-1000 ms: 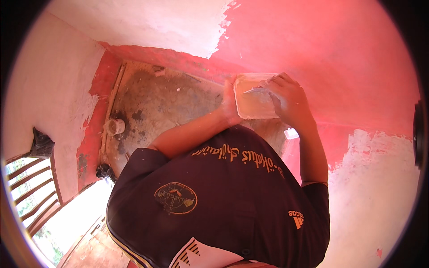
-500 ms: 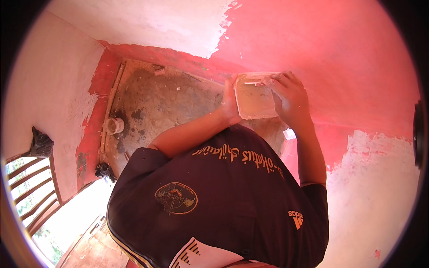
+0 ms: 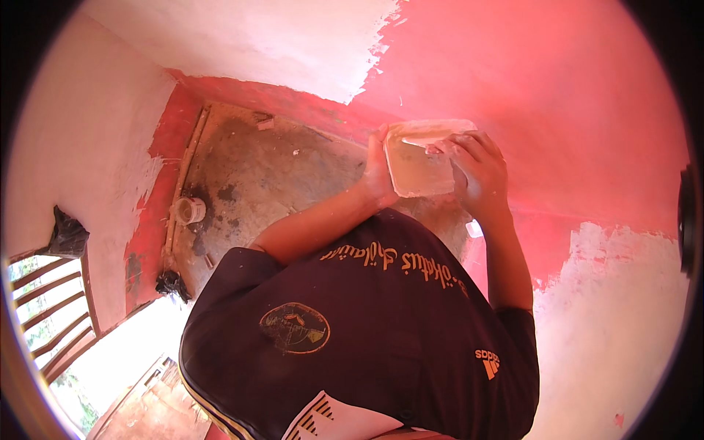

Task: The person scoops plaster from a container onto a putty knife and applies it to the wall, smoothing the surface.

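My left hand [image 3: 378, 173] grips the left side of a shallow, squarish plastic tub [image 3: 416, 176] with pale, cloudy contents, held in front of my chest. My right hand [image 3: 481, 165] is over the tub's right part, fingers closed on a thin, pale flat tool [image 3: 418, 141] that lies just inside the far rim. The tool's exact shape is hard to make out, and my right fingers partly hide it.
Walls part pink [image 3: 550, 110], part off-white [image 3: 609, 323] surround me. On the stained floor [image 3: 249, 176] stands a small white bucket [image 3: 189, 210] by a pole [image 3: 191, 147]. A barred window [image 3: 55, 308] with dark plastic [image 3: 67, 233] is at the left.
My right hand has moved slightly right, and the tool in it has shifted toward the tub's far rim. My left hand still holds the tub in about the same place.
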Demonstrator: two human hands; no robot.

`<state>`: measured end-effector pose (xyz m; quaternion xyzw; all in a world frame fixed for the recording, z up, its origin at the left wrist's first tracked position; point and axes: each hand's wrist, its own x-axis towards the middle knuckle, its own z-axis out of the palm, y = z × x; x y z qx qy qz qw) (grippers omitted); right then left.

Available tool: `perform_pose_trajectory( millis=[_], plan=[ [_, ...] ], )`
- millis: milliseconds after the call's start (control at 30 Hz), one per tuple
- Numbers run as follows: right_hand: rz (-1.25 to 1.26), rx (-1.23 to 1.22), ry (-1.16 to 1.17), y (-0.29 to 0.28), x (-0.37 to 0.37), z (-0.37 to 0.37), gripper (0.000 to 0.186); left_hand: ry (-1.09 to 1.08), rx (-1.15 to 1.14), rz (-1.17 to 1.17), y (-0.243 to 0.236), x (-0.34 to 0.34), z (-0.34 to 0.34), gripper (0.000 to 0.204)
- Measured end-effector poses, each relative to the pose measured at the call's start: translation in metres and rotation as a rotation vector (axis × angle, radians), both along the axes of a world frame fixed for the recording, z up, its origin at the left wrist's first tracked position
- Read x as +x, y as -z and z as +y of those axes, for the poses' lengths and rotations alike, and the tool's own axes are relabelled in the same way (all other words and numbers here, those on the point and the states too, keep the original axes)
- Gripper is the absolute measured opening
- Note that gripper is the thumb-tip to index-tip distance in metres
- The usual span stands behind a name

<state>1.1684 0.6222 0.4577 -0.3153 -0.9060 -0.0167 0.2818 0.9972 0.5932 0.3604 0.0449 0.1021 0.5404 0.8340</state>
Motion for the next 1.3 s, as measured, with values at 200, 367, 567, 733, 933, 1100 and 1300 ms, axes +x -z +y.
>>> perform_pose_trajectory(
  millis=[200,367,567,733,933,1100,1300],
  plan=[
    [0.014,-0.107,-0.048,0.002,-0.005,0.003,0.028,-0.002,0.005,0.084,-0.005,-0.007,-0.001,0.083],
    [0.074,-0.117,-0.047,0.005,-0.007,0.0,0.026,-0.005,0.03,0.081,-0.002,-0.012,0.0,0.082],
    [0.136,-0.157,-0.026,-0.002,-0.011,-0.003,0.024,-0.009,-0.004,0.064,-0.001,-0.017,0.002,0.084],
    [0.186,-0.187,0.018,0.004,-0.014,-0.008,0.023,-0.024,-0.024,0.053,-0.002,-0.02,-0.001,0.083],
    [0.138,-0.123,0.012,0.02,-0.008,-0.007,0.024,-0.032,0.021,0.03,-0.001,-0.014,-0.002,0.082],
    [0.094,-0.165,0.04,0.03,0.008,-0.01,0.028,-0.006,0.042,0.037,0.002,0.002,-0.001,0.083],
    [0.284,-0.194,0.069,0.008,0.038,-0.026,0.024,-0.003,0.018,0.02,0.013,0.022,0.0,0.092]
  ],
)
